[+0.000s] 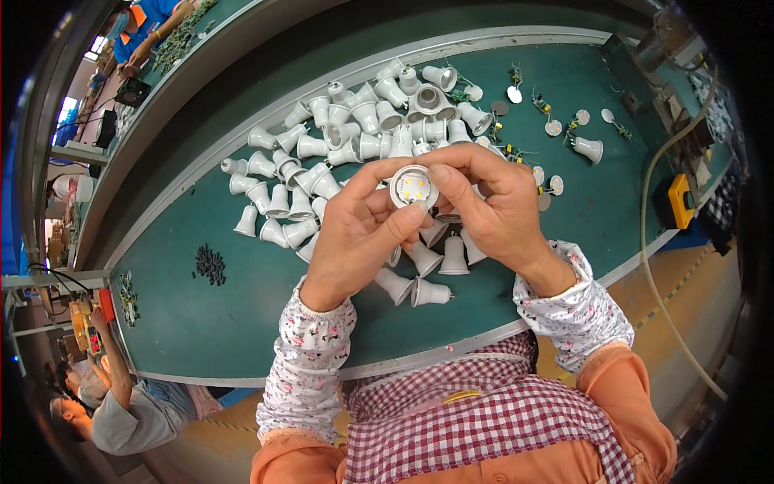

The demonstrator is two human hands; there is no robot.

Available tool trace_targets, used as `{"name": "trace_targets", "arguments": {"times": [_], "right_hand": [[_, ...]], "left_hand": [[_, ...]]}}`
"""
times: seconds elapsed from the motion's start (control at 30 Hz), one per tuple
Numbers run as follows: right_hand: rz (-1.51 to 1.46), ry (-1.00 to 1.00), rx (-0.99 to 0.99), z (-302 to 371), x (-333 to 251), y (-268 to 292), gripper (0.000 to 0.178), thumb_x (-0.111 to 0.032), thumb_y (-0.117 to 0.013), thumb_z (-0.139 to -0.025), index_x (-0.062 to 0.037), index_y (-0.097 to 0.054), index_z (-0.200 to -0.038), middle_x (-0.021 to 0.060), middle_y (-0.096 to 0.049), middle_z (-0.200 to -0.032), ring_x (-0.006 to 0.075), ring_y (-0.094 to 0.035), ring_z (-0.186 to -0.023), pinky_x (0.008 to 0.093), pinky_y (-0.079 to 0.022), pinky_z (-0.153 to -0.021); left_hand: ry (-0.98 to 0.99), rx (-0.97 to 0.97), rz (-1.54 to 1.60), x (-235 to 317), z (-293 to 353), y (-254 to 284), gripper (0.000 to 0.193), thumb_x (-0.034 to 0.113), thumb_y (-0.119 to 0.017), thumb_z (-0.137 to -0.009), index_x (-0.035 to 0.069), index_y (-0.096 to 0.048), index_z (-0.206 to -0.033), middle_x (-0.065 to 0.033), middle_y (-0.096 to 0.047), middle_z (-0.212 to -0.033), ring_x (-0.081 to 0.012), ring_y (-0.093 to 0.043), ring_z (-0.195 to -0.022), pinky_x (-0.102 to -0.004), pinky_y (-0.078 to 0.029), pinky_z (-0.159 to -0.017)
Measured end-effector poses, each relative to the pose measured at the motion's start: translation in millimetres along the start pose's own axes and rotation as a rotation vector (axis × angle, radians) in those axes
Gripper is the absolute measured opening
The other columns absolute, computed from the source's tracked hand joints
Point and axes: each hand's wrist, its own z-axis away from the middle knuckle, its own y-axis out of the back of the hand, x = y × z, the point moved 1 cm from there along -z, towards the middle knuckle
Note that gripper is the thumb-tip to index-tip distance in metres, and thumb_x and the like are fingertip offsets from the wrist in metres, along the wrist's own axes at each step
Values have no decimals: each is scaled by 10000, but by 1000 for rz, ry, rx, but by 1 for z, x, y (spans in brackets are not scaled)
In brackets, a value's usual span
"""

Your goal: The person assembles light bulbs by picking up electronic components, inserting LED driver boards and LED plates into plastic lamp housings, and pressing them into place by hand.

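Note:
Between both hands, above the middle of the bench, is a white LED bulb housing [394, 190] with its open end turned up toward me. Inside its rim sits a round white LED board [413, 185] with several yellow chips. My left hand [363, 214] grips the housing from the left, its thumb at the lower edge of the rim. From the right, my right hand [488, 202] pinches the rim with thumb and forefinger. Many white bulb housings [310, 145] lie in a heap just beyond and beneath the hands.
Loose round boards with wired circuit parts [553, 127] are scattered at the right. A pile of small black pieces [209, 264] lies on the green bench top [173, 310]. A yellow box [680, 202] and a hanging hose [647, 242] are at the right edge. Co-workers [141, 415] work at the left.

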Motion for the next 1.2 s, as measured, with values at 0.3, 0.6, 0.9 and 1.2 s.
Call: {"name": "trace_targets", "arguments": {"times": [0.3, 0.6, 0.9, 1.2], "right_hand": [[-13, 178, 24, 3, 20, -11, 140, -133, -573, -842, -12, -605, -906, 127, -620, -728, 218, -611, -607, 303, -465, -557], [25, 214, 40, 1, 22, 3, 116, -121, -557, -822, -10, -587, -843, 121, -595, -671, 254, -580, -565, 327, -444, -530], [76, 233, 43, 1, 26, 3, 102, -114, -553, -806, -19, -588, -817, 128, -592, -661, 283, -582, -589, 353, -451, -562], [96, 332, 72, 7, 31, -2, 108, -119, -564, -798, -14, -587, -790, 129, -595, -648, 289, -584, -592, 355, -457, -564]], "left_hand": [[-592, 593, -968, -8, 81, 37, 271, -78, -527, -811, -53, -537, -1081, -125, -566, -1033, -194, -561, -878, -289, -433, -832], [-200, 432, -1610, -50, 150, 62, 196, 34, -500, -869, -33, -593, -1028, -198, -593, -999, -337, -568, -892, -414, -458, -788], [-150, 393, -1656, -47, 144, 66, 177, 44, -499, -877, -32, -593, -1006, -207, -576, -988, -345, -561, -861, -409, -452, -768], [-333, 878, -1670, -18, 143, 44, 286, 53, -477, -891, -38, -527, -1157, -198, -592, -987, -311, -579, -869, -377, -453, -809]]}}
